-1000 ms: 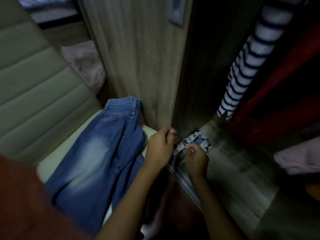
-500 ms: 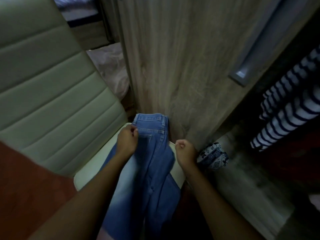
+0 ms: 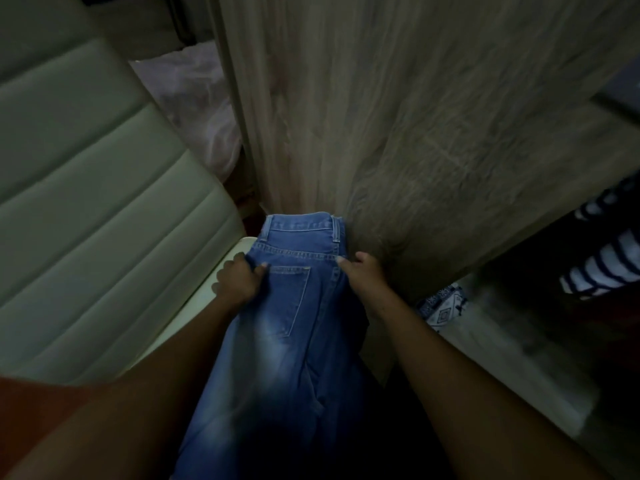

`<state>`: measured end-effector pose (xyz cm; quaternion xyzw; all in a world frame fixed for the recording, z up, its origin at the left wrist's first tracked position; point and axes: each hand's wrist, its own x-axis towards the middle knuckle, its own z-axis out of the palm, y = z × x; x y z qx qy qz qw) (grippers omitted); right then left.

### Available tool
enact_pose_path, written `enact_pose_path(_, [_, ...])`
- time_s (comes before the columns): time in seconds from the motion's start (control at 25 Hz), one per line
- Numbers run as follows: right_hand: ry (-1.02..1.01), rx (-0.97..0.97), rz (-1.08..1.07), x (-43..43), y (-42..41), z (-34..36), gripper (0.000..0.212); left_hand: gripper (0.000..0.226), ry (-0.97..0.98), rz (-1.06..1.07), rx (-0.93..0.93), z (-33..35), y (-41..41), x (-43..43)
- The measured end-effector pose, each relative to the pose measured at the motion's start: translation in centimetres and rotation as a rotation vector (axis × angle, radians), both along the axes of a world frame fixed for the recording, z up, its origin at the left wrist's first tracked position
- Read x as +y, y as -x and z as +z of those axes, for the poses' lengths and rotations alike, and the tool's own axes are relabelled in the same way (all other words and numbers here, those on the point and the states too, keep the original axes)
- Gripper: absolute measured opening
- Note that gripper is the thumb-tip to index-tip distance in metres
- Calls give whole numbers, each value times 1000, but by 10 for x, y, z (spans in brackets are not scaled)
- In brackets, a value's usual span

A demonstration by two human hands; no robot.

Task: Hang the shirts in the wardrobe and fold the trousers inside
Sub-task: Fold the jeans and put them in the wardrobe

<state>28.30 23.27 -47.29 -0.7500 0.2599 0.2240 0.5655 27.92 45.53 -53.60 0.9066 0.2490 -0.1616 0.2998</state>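
A pair of blue jeans (image 3: 294, 327) lies lengthwise on the pale seat of a chair (image 3: 221, 289), waistband pointing away from me toward the wardrobe door. My left hand (image 3: 239, 278) grips the jeans' left edge just below the waistband. My right hand (image 3: 363, 275) grips the right edge at the same height. A folded white-and-navy patterned cloth (image 3: 443, 306) lies on the wardrobe floor (image 3: 512, 358) to the right. A navy-and-white striped shirt (image 3: 602, 251) hangs inside the wardrobe at the far right.
The wood-grain wardrobe door (image 3: 398, 116) stands straight ahead, right behind the jeans' waistband. The chair's padded cream backrest (image 3: 86, 202) fills the left side. A pale pink cloth (image 3: 194, 98) lies behind the chair. The wardrobe interior at right is dark.
Both hands left the patterned cloth on the wardrobe floor and moved left to the jeans. They now grip the jeans on both sides near the waistband.
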Motion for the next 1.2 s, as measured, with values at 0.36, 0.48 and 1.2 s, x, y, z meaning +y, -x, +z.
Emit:
enact_pose_path(0.36, [-305,106,-98,7,4,15,32,37,534,197,-41,36,-7,-12])
enact_pose_path(0.48, [-357,96,-131,-4,27,35,33,25,866,249,-23,76,14,-5])
enact_pose_path(1.2, [-951,-303,-227,-54,231,252,52,35,1058,-598,129,327,159,-35])
